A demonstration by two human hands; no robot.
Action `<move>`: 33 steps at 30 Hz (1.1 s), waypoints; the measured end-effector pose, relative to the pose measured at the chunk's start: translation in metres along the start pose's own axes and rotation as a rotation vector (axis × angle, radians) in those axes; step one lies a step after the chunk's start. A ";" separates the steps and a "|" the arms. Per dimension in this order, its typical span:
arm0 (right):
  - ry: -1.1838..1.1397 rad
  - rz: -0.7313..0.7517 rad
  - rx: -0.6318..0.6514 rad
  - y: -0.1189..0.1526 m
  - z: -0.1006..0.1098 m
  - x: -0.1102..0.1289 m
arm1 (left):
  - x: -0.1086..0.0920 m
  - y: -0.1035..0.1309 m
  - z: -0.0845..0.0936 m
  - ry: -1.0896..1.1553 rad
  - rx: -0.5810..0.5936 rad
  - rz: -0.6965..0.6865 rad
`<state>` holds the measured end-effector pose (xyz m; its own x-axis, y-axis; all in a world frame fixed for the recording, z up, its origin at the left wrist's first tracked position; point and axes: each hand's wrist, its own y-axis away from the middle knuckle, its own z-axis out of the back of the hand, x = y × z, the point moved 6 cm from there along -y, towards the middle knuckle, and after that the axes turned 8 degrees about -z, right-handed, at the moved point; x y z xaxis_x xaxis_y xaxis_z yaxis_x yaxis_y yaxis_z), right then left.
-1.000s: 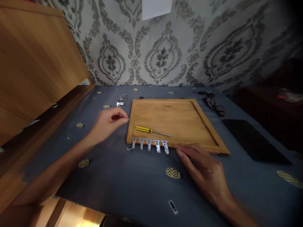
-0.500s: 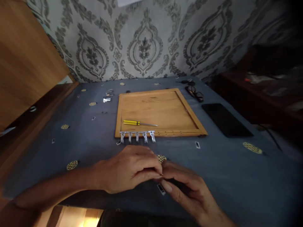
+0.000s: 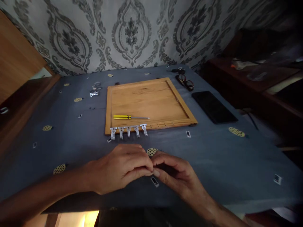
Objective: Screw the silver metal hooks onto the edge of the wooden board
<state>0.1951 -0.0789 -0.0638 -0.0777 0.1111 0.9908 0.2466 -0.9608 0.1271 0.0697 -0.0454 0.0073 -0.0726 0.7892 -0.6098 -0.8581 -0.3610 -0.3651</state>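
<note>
My left hand and my right hand meet fingertip to fingertip just above the cloth, near the front edge of the table. Both are closed in a pinch; whatever lies between the fingers is hidden or too small to name. Beyond them rests a framed wooden panel. A row of several silver metal hinges sits along its near edge, left of a line of small holes. On the panel lies a screwdriver with a yellow handle, its tip pointing right.
More small metal pieces lie left of the panel on the blue patterned tablecloth. To the right are a black phone-like slab and a pair of glasses. A patterned wall covering rises behind, with a wooden board at the left.
The camera view has shifted, so the panel and tools appear further left and higher. Both hands stay together, and the right fingers now close against the left fingertips.
</note>
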 end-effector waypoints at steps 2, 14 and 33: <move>-0.063 -0.018 0.008 -0.001 0.000 -0.003 | 0.000 0.001 0.000 0.006 -0.002 -0.002; -0.299 -0.070 0.071 -0.005 -0.001 -0.006 | 0.011 0.010 -0.002 0.141 -0.084 0.120; -0.357 -0.126 0.070 -0.009 -0.008 -0.006 | 0.014 0.020 -0.005 0.072 -0.135 0.060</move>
<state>0.1859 -0.0730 -0.0714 0.2264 0.3201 0.9200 0.3226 -0.9158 0.2393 0.0539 -0.0446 -0.0118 -0.0805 0.7282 -0.6806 -0.7768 -0.4737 -0.4150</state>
